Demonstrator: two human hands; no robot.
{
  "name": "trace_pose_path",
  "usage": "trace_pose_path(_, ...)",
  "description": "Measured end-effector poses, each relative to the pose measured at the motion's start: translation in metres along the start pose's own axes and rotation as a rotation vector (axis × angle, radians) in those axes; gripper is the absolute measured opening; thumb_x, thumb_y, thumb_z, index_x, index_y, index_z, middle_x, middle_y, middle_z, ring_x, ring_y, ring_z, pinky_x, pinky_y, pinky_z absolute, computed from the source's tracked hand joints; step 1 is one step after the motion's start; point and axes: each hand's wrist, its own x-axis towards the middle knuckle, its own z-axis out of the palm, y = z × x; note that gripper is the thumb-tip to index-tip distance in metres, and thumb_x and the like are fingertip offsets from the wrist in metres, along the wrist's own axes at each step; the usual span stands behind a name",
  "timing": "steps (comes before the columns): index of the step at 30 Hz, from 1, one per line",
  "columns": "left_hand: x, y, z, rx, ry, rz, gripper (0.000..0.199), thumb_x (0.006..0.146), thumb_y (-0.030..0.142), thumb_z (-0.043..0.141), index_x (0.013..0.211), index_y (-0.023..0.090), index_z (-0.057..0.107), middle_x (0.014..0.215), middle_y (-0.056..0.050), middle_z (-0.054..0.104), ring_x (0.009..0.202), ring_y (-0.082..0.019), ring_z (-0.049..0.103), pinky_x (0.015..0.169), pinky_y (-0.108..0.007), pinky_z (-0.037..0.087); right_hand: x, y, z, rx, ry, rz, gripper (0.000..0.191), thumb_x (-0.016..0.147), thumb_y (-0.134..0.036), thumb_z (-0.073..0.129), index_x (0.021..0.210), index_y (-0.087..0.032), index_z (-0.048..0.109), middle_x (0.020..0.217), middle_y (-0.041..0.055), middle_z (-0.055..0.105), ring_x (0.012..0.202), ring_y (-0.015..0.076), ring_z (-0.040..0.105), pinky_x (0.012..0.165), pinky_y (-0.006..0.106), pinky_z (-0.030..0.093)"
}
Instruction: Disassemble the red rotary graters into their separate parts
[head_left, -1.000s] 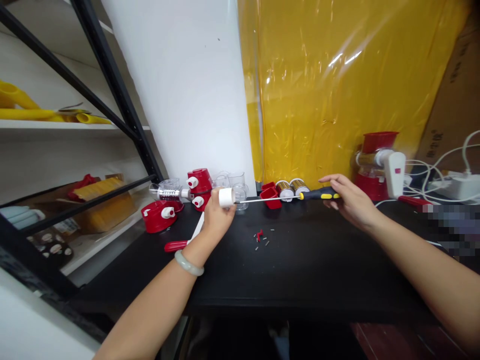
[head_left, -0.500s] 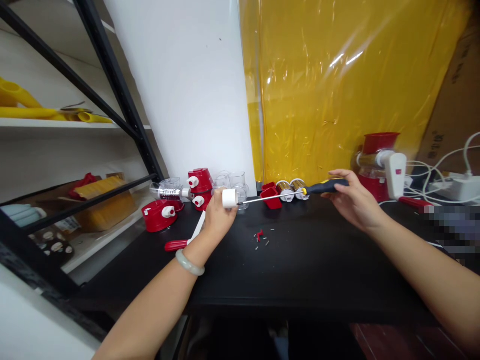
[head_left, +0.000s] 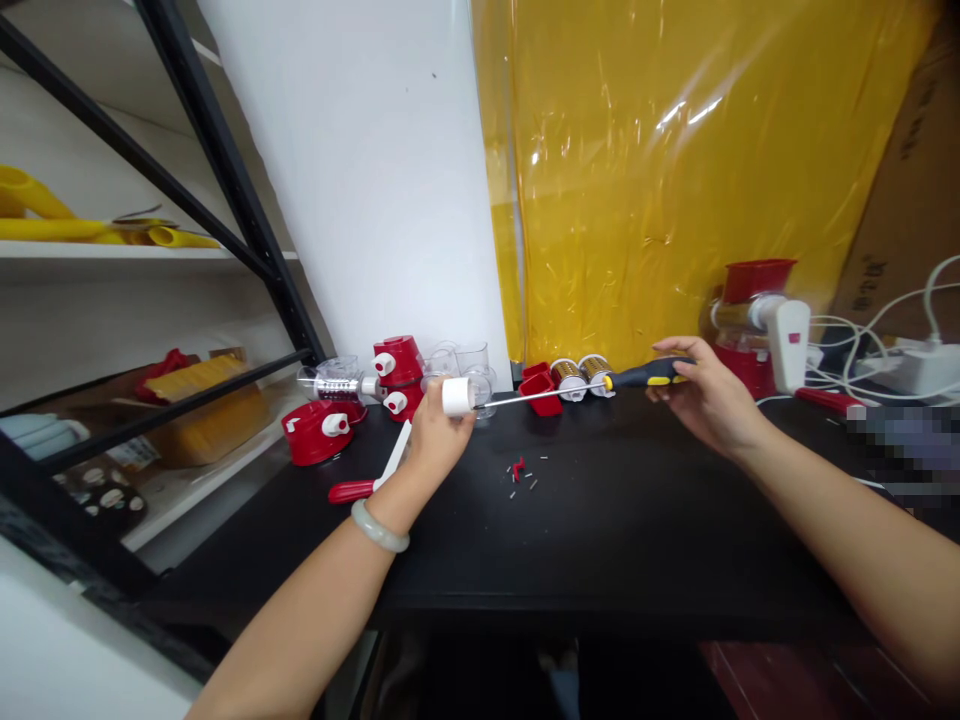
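Observation:
My left hand (head_left: 435, 432) is closed around a white crank handle; its round white end (head_left: 457, 396) faces right, and the white arm (head_left: 393, 455) with a red grip (head_left: 351, 491) slants down to the left. My right hand (head_left: 706, 395) has its fingers wrapped round the black-and-yellow handle of a screwdriver (head_left: 649, 374). The screwdriver's long shaft lies nearly level, its tip at the white end's opening. Whether the tip sits on a screw is hidden. Below, on the black table, lie a small red piece (head_left: 518, 468) and several screws (head_left: 533, 484).
Red bases (head_left: 317, 432), stacked red parts (head_left: 399, 378) and clear plastic parts (head_left: 472, 362) stand at the back left. Behind the shaft are a red hopper (head_left: 541, 390) and grater drums (head_left: 596, 374). An assembled red-and-white grater (head_left: 757, 330) and a power strip (head_left: 930, 370) stand at right.
My right hand's fingers have shifted on the screwdriver handle, which has turned to show more yellow. The left hand's grip looks the same; the view has shifted slightly.

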Motion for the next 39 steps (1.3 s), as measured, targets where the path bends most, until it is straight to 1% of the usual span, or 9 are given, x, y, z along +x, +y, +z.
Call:
trace_pose_path(4,0.001,-0.003,0.001,0.010,0.033,0.023,0.046,0.072,0.024,0.065,0.112,0.019,0.043,0.093,-0.007,0.061,0.080,-0.023,0.064,0.069,-0.036,0.051,-0.002,-0.008,0.002,0.070,-0.124,0.065,0.032,0.083,-0.053,0.048,0.097,-0.027,0.061,0.084,0.0040,0.064,0.073,0.0210,0.062,0.064,0.036,0.052)
trace_pose_path(7,0.002,-0.005,0.002,-0.009,0.043,0.031,0.046,0.072,0.025,0.066,0.112,0.019,0.043,0.093,-0.006,0.060,0.080,-0.022,0.063,0.069,-0.035,0.051,-0.001,-0.004,0.000,-0.041,-0.117,0.136,0.053,0.086,-0.066,0.034,0.088,-0.023,0.064,0.057,0.0024,0.055,0.051,0.0176,0.052,0.052,0.033,0.046)
trace_pose_path(10,0.003,-0.005,0.001,-0.024,0.048,0.024,0.046,0.072,0.025,0.066,0.112,0.019,0.043,0.093,-0.006,0.060,0.080,-0.022,0.063,0.068,-0.034,0.051,0.000,0.003,-0.001,-0.156,-0.056,0.123,0.037,0.086,-0.057,0.049,0.082,-0.023,0.063,0.045,-0.0034,0.040,0.041,0.0132,0.039,0.047,0.030,0.039)
trace_pose_path(13,0.003,-0.003,0.000,-0.034,0.044,0.010,0.047,0.072,0.025,0.067,0.113,0.020,0.043,0.091,-0.006,0.061,0.078,-0.022,0.063,0.067,-0.033,0.051,0.000,0.003,0.001,-0.050,-0.051,0.045,0.020,0.079,-0.041,0.064,0.092,-0.027,0.060,0.065,-0.0014,0.053,0.054,0.0145,0.050,0.054,0.030,0.046)
trace_pose_path(16,0.003,-0.002,-0.001,-0.021,0.043,0.025,0.048,0.072,0.024,0.066,0.113,0.019,0.043,0.094,-0.007,0.062,0.080,-0.022,0.064,0.069,-0.034,0.051,-0.001,-0.001,0.004,0.038,-0.060,0.049,0.023,0.077,-0.042,0.063,0.094,-0.028,0.059,0.081,0.0011,0.058,0.065,0.0167,0.057,0.059,0.033,0.050)
trace_pose_path(21,0.003,-0.001,-0.001,-0.006,0.043,0.026,0.046,0.072,0.025,0.066,0.112,0.019,0.044,0.092,-0.007,0.061,0.078,-0.022,0.063,0.068,-0.033,0.050,0.000,0.004,0.001,-0.133,-0.047,0.110,0.044,0.089,-0.060,0.041,0.082,-0.023,0.063,0.048,-0.0024,0.042,0.041,0.0123,0.040,0.043,0.028,0.037)
trace_pose_path(29,0.003,0.000,-0.002,-0.001,0.059,0.025,0.045,0.073,0.027,0.066,0.112,0.018,0.044,0.093,-0.007,0.061,0.079,-0.023,0.064,0.068,-0.034,0.051,-0.002,-0.002,0.003,0.086,-0.074,0.081,0.030,0.069,-0.038,0.072,0.096,-0.029,0.060,0.087,0.0008,0.061,0.073,0.0176,0.060,0.063,0.033,0.053)
trace_pose_path(35,0.003,-0.001,0.000,-0.029,0.040,0.034,0.046,0.073,0.025,0.065,0.113,0.019,0.044,0.092,-0.006,0.060,0.078,-0.021,0.063,0.068,-0.033,0.050,-0.002,0.002,0.002,-0.105,-0.042,0.095,0.039,0.087,-0.059,0.048,0.084,-0.023,0.064,0.048,-0.0014,0.045,0.046,0.0146,0.046,0.048,0.031,0.044)
trace_pose_path(39,0.002,0.000,-0.001,-0.020,0.040,0.035,0.046,0.072,0.025,0.066,0.112,0.019,0.044,0.092,-0.006,0.061,0.078,-0.021,0.063,0.067,-0.033,0.050,0.000,0.005,0.001,-0.088,-0.028,0.006,0.022,0.080,-0.048,0.064,0.085,-0.026,0.061,0.068,0.0007,0.055,0.056,0.0147,0.052,0.052,0.030,0.047)
